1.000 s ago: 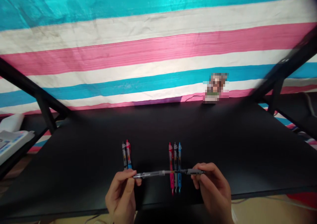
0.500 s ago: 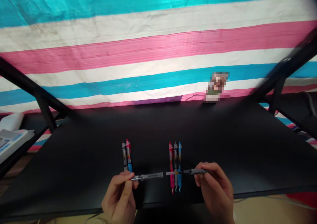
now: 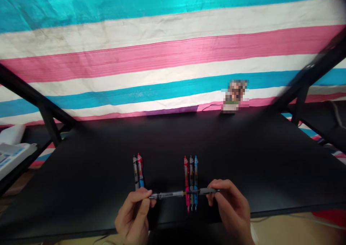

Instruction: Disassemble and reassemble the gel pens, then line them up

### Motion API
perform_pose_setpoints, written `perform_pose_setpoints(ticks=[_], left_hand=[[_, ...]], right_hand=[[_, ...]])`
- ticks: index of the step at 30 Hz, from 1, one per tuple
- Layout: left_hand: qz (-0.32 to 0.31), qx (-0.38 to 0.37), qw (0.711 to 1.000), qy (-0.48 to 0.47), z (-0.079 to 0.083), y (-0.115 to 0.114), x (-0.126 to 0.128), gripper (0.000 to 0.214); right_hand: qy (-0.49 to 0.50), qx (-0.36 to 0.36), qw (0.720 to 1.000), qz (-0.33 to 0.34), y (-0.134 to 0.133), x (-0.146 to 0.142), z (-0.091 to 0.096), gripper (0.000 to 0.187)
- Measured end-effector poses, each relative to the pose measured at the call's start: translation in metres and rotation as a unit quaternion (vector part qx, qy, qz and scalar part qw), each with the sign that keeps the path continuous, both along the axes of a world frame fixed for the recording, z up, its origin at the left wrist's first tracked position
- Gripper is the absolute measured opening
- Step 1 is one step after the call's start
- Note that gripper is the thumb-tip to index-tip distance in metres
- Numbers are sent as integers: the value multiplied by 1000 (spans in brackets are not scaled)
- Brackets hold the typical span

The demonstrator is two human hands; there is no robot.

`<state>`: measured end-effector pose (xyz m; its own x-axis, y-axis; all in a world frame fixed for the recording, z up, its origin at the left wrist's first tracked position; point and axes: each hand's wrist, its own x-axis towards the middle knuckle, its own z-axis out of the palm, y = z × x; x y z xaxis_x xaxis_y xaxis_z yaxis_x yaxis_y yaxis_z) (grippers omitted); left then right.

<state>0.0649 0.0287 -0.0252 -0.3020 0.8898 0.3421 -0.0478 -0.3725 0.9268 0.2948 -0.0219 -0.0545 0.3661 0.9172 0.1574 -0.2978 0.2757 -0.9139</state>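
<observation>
Both my hands hold one pen horizontally above the near edge of a black table (image 3: 243, 154). My left hand (image 3: 134, 216) pinches the clear barrel half (image 3: 167, 195) at its left end. My right hand (image 3: 232, 210) pinches the dark grip half (image 3: 207, 191) at its right end. The two halves meet in the middle, end to end. Under them lie three pens (image 3: 191, 182) side by side: red, black and blue. Two more pens (image 3: 138, 171), black and red, lie to the left, just beyond my left fingers.
A striped cloth (image 3: 162, 57) in turquoise, white and pink hangs behind the table. Black frame bars slant at the left (image 3: 32, 97) and the right (image 3: 310, 75). A small blurred object (image 3: 234, 95) stands at the table's back edge. A white device (image 3: 12, 154) sits at far left.
Half a second ago the two pen halves were pulled apart with a gap between them; now my hands have brought them back together, as they were a second ago.
</observation>
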Motion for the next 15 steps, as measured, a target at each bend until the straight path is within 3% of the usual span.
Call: perform_pose_setpoints(ticks=[3,7,12,15], left_hand=[[-18,-36,999,10,3,-4,4,17],[6,-77,997,-9,9,-9,13,21],[-28,-37,998,46,12,-6,11,19],[-57,-8,996,71,8,-2,4,16]], right_hand=[[-112,5,993,46,2,2,4,13],[-286,60,955,54,12,12,13,16],[-338,56,938,60,16,15,15,50],[-341,50,936,63,13,14,9,45]])
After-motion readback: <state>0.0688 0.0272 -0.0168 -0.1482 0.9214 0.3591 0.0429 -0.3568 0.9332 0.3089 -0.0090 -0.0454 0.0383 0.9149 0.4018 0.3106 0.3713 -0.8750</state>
